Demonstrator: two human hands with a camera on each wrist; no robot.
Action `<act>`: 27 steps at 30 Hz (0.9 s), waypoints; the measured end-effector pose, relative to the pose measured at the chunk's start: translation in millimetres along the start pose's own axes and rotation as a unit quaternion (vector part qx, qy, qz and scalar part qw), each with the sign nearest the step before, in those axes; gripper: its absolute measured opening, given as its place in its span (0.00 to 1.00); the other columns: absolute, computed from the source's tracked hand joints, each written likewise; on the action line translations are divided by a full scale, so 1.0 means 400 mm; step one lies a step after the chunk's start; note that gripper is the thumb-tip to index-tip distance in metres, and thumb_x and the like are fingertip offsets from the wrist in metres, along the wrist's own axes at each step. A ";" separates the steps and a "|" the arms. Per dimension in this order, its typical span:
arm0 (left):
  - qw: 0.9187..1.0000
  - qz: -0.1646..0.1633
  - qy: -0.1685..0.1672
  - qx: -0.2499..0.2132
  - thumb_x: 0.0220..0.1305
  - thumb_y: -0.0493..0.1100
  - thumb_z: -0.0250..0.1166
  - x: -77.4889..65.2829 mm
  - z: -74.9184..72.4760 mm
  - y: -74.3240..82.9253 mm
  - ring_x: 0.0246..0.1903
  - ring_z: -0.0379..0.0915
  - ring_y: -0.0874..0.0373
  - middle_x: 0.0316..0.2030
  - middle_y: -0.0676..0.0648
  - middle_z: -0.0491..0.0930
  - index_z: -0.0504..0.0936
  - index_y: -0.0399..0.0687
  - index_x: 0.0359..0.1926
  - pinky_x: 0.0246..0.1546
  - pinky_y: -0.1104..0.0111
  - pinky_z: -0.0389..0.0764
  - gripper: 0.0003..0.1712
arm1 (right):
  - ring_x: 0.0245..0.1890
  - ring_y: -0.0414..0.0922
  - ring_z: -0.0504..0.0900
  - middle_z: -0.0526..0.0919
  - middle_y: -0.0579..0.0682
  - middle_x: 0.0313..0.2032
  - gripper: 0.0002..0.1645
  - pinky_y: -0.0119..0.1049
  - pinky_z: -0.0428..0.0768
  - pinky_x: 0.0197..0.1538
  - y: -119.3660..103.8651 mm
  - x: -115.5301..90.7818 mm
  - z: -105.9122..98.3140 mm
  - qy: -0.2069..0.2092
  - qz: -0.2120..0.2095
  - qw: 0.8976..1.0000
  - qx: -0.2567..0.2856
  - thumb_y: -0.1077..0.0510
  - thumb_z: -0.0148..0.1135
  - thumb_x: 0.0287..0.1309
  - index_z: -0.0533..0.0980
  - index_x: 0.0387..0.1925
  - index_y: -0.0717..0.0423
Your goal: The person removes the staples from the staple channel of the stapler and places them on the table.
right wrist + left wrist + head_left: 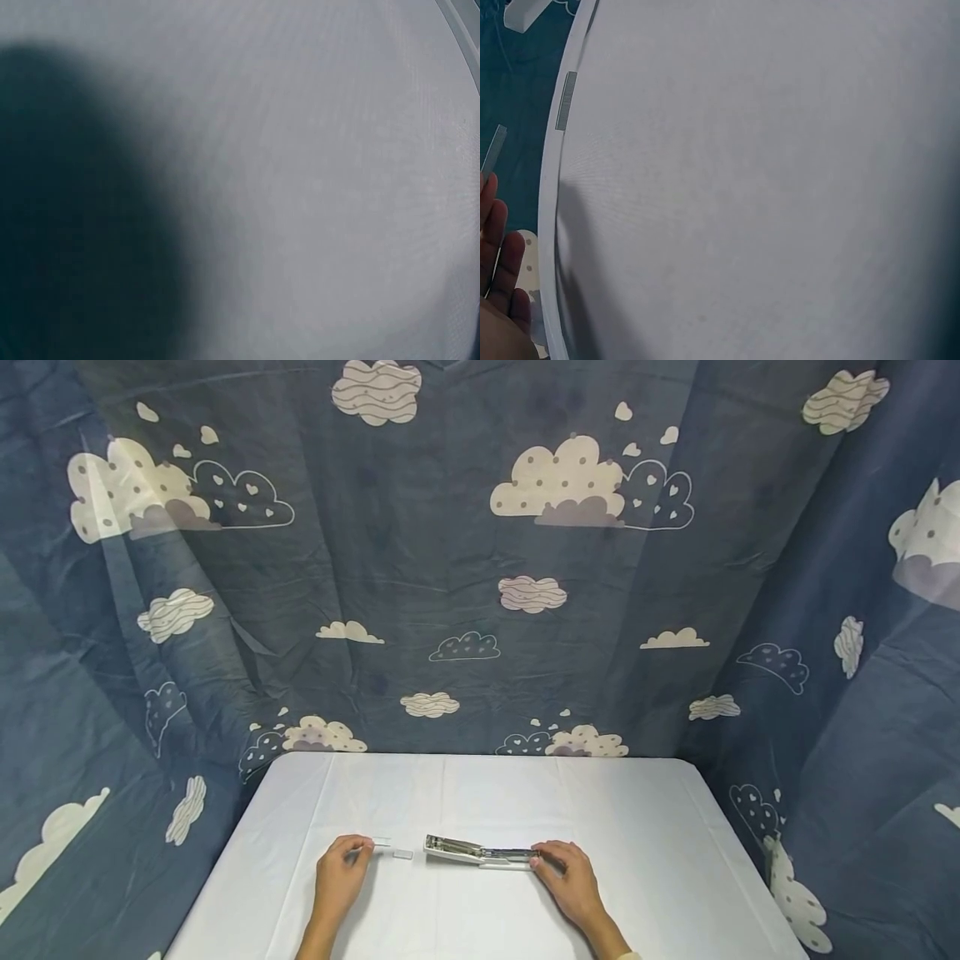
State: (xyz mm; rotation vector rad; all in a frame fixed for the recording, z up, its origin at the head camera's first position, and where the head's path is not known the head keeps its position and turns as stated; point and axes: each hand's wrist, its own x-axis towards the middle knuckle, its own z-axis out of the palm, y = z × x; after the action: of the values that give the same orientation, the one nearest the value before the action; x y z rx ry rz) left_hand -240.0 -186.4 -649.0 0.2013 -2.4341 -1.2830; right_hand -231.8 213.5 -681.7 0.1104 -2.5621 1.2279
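A strip of staples (382, 842) is pinched between the thumb and fingertips of my left hand (341, 870). In the left wrist view that staple strip (495, 150) sticks out past the fingers at the left edge. A second staple strip (402, 854) lies on the white table just right of this hand. Farther right a stapler (457, 849) lies opened out lengthwise, its metal inside showing. My right hand (572, 878) grips the stapler's right end between thumb and fingers. The right wrist view shows only white cloth and a dark blurred shape.
The table (465, 793) has a white cover and rounded back corners. Behind it and along both sides hangs a dark blue curtain (450, 568) printed with clouds.
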 end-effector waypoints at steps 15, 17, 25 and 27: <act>0.999 -0.032 -0.027 0.014 0.65 0.41 0.72 -0.003 -0.003 -0.017 0.51 0.84 0.44 0.44 0.45 0.88 0.90 0.42 0.37 0.59 0.50 0.80 0.06 | 0.57 0.52 0.82 0.89 0.43 0.48 0.12 0.60 0.66 0.74 -0.002 0.003 -0.001 -0.005 0.008 1.000 -0.002 0.46 0.75 0.58 0.87 0.45 0.37; 0.999 -0.029 -0.029 0.019 0.65 0.41 0.72 -0.002 -0.004 -0.020 0.50 0.84 0.44 0.44 0.45 0.88 0.90 0.42 0.37 0.58 0.51 0.80 0.06 | 0.57 0.52 0.82 0.89 0.43 0.48 0.12 0.60 0.66 0.73 -0.003 0.003 0.000 -0.004 0.008 1.000 -0.007 0.46 0.75 0.58 0.87 0.45 0.37; 0.999 -0.003 -0.036 0.041 0.63 0.39 0.72 0.006 -0.004 -0.025 0.45 0.83 0.46 0.40 0.46 0.88 0.89 0.44 0.34 0.53 0.52 0.81 0.03 | 0.57 0.53 0.82 0.89 0.45 0.48 0.13 0.59 0.64 0.74 -0.002 0.003 0.004 0.006 -0.002 1.000 -0.005 0.48 0.75 0.58 0.87 0.45 0.40; 0.998 -0.005 -0.042 0.042 0.63 0.39 0.72 0.006 -0.004 -0.025 0.44 0.82 0.48 0.39 0.46 0.87 0.89 0.44 0.33 0.51 0.52 0.81 0.03 | 0.57 0.53 0.82 0.89 0.45 0.48 0.12 0.59 0.64 0.75 -0.001 0.002 0.004 0.004 -0.001 1.000 -0.010 0.48 0.75 0.58 0.87 0.45 0.40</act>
State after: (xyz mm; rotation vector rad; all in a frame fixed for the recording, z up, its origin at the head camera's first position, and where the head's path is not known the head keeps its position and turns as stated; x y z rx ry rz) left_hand -242.1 -194.1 -655.9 0.1860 -2.5644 -1.2171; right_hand -232.8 212.0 -682.3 0.1026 -2.5654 1.1997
